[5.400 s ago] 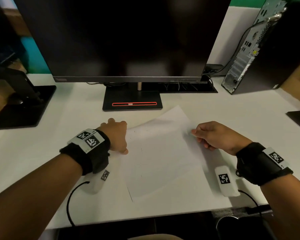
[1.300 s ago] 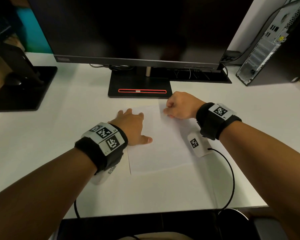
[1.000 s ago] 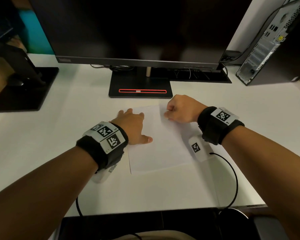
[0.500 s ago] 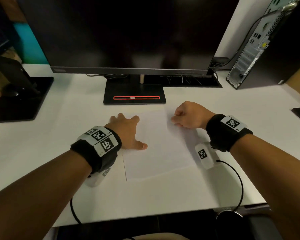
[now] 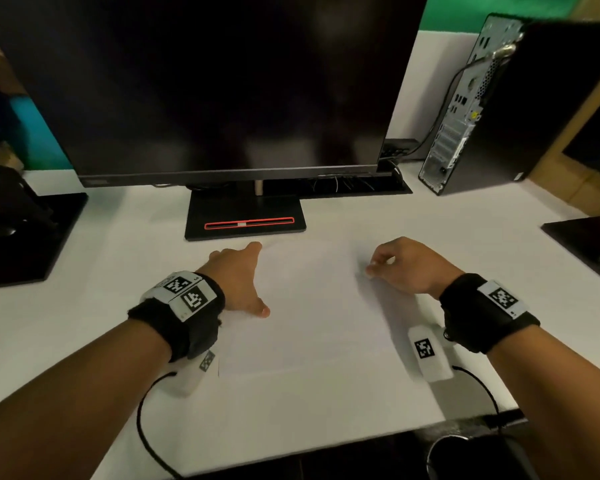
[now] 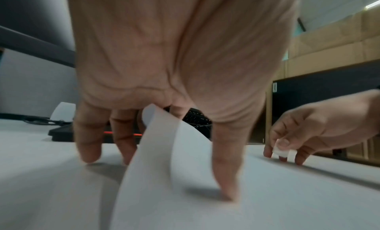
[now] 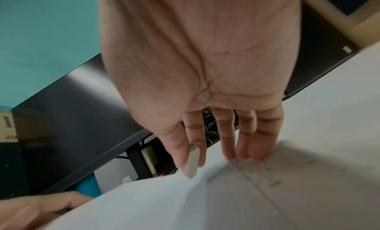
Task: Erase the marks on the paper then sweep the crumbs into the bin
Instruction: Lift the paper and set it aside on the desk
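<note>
A white sheet of paper [image 5: 319, 313] lies flat on the white desk [image 5: 118, 271] in front of the monitor. My left hand [image 5: 236, 282] presses its left edge with straight, spread fingers; in the left wrist view that paper edge [image 6: 158, 144] curls up between the fingers. My right hand [image 5: 406, 265] is at the sheet's right edge and pinches a small white eraser [image 7: 191, 163] between thumb and forefinger, while its other fingers touch the paper. Dark eraser crumbs [image 7: 267, 173] lie scattered along that edge. No marks show on the paper in the head view.
A black monitor stand [image 5: 245, 220] sits just beyond the paper. A computer tower [image 5: 465, 116] stands at the back right and a second monitor base [image 5: 21, 233] at the left. A dark round rim [image 5: 444, 445] shows below the desk's front right edge.
My right hand, still holding the eraser, has slid from the paper's top middle to its right edge. The left hand keeps pressing the left edge. The sheet, skewed seconds ago, now lies straighter.
</note>
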Available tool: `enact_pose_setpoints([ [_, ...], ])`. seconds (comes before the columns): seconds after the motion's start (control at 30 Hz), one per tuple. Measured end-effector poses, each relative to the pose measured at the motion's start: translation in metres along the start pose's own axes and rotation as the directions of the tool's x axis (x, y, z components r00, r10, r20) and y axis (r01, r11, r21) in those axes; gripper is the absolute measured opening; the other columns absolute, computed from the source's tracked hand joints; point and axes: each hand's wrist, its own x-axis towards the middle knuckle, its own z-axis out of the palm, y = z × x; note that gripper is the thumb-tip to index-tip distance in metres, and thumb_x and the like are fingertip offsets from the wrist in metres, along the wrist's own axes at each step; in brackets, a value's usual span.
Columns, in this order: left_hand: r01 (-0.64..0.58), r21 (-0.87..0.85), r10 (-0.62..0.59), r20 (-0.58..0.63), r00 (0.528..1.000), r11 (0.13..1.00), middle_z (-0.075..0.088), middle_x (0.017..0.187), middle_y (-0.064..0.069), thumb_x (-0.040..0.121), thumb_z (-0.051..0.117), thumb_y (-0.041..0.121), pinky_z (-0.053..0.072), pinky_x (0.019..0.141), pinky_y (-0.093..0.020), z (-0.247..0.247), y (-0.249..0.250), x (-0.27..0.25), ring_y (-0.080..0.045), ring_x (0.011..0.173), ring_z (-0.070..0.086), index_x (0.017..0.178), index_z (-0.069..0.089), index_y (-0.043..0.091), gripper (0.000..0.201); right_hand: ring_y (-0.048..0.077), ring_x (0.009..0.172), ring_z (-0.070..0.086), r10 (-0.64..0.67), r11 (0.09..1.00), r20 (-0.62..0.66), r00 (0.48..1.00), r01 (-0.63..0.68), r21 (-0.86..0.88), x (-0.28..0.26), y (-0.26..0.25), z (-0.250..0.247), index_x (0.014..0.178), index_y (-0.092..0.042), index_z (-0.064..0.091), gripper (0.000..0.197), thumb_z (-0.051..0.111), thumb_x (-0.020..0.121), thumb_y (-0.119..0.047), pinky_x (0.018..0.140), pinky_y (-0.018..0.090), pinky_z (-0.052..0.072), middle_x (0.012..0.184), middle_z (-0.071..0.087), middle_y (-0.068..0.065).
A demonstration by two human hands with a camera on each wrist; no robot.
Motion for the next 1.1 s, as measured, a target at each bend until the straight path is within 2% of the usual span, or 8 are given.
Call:
enact_pose_setpoints([
  [0.13,-0.207,-0.261,0.165,-0.175,0.971,0.943,0.061,0.119,0.001,0.093,0.065,0.009,0.054,0.077,-0.028,-0.013,0.003,-0.013,-0.015,0.098,0.063,0.133,0.045,0.035,0.052,0.019,0.069,0.053,0.039,0.971,-0.053,0.998,-0.025,0.236,0.0,0.011,-0.007,0.089,0.005,0.066,0.033,0.068,0.094,-0.027,0.065,0.03,0.041,0.075,0.06,0.008],
  [0.23,-0.374,-0.364,0.267,-0.311,0.912,0.853,0.064,0.112,0.012,0.096,0.063,0.012,0.06,0.08,-0.035,-0.03,0.006,-0.032,-0.01,0.097,0.067,0.122,0.052,0.04,0.04,0.006,0.063,0.053,0.012,0.878,-0.124,0.992,0.049,0.476,-0.009,0.011,-0.018,0.089,0.006,0.064,0.03,0.066,0.097,-0.023,0.069,0.024,0.04,0.07,0.061,-0.01],
  [0.33,-0.495,-0.429,0.297,-0.45,0.843,0.756,0.067,0.109,0.015,0.095,0.066,0.013,0.06,0.079,-0.031,-0.051,0.011,-0.049,-0.006,0.097,0.068,0.118,0.055,0.039,0.037,0.016,0.083,0.055,-0.057,0.668,-0.196,0.979,0.184,0.721,-0.02,0.003,-0.034,0.092,0.005,0.068,0.027,0.067,0.096,-0.021,0.083,0.036,0.04,0.088,0.064,0.004],
  [0.4,-0.546,-0.431,0.283,-0.535,0.796,0.719,0.065,0.109,0.017,0.093,0.068,0.011,0.059,0.078,-0.029,-0.063,0.011,-0.055,-0.004,0.099,0.066,0.119,0.055,0.037,0.039,0.022,0.09,0.06,-0.048,0.595,-0.337,0.94,0.297,0.746,-0.024,-0.003,-0.046,0.092,-0.002,0.074,0.022,0.069,0.093,-0.023,0.086,0.04,0.043,0.095,0.07,0.01],
  [0.53,-0.571,-0.443,0.201,-0.641,0.741,0.691,0.054,0.117,0.015,0.09,0.07,0.009,0.063,0.072,-0.043,-0.077,0.011,-0.058,-0.014,0.108,0.059,0.123,0.052,0.032,0.044,0.021,0.088,0.065,-0.073,0.676,-0.523,0.849,0.427,0.6,-0.031,-0.012,-0.061,0.095,-0.005,0.077,0.021,0.071,0.093,-0.024,0.083,0.038,0.049,0.101,0.075,0.011],
  [0.63,-0.566,-0.427,0.157,-0.684,0.713,0.705,0.053,0.12,0.013,0.09,0.071,0.012,0.063,0.072,-0.04,-0.079,0.013,-0.055,-0.017,0.111,0.058,0.122,0.051,0.032,0.043,0.014,0.088,0.067,-0.069,0.687,-0.577,0.814,0.458,0.564,-0.031,-0.01,-0.065,0.097,-0.01,0.078,0.017,0.072,0.092,-0.025,0.084,0.033,0.051,0.098,0.077,0.003],
  [0.87,-0.583,-0.454,0.08,-0.739,0.668,0.674,0.062,0.121,0.008,0.089,0.073,0.01,0.062,0.079,-0.032,-0.077,0.006,-0.051,-0.012,0.11,0.065,0.125,0.05,0.028,0.046,0.02,0.095,0.07,-0.105,0.723,-0.548,0.83,0.442,0.531,-0.029,-0.008,-0.068,0.098,-0.016,0.079,0.017,0.073,0.089,-0.029,0.089,0.037,0.054,0.101,0.078,0.003],
  [1.1,-0.54,-0.548,-0.019,-0.713,0.701,0.638,0.063,0.116,0.01,0.09,0.072,0.01,0.062,0.073,-0.029,-0.076,-0.005,-0.051,-0.011,0.104,0.067,0.128,0.045,0.031,0.052,0.02,0.09,0.067,-0.136,0.758,-0.524,0.841,0.429,0.492,-0.019,-0.024,-0.069,0.094,-0.011,0.077,0.016,0.071,0.094,-0.026,0.086,0.042,0.053,0.101,0.076,0.007],
])
